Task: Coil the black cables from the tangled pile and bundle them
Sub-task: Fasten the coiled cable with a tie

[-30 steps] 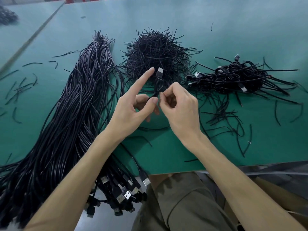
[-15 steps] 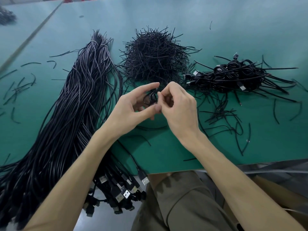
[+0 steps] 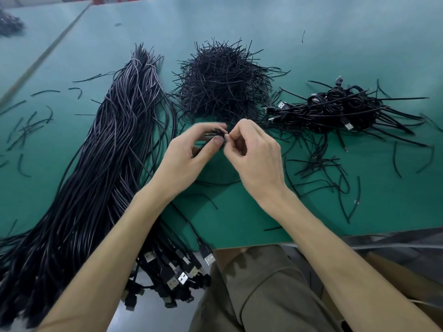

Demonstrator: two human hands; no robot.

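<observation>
A small coil of black cable sits between my two hands above the middle of the green table. My left hand grips the coil between thumb and fingers. My right hand pinches something thin at the coil's right side; its fingers are curled and hide what it is. A long heap of uncoiled black cables lies to the left, its USB plugs hanging over the table's near edge. Finished coiled cables are piled at the right.
A mound of short black ties stands just beyond my hands. Loose ties are scattered at the right and far left. My lap is below the table's near edge.
My left forefinger, straight and raised a second ago, has curled down onto the coil. The coil's USB plug, upright before, is no longer visible. Both hands stay together at the same spot.
</observation>
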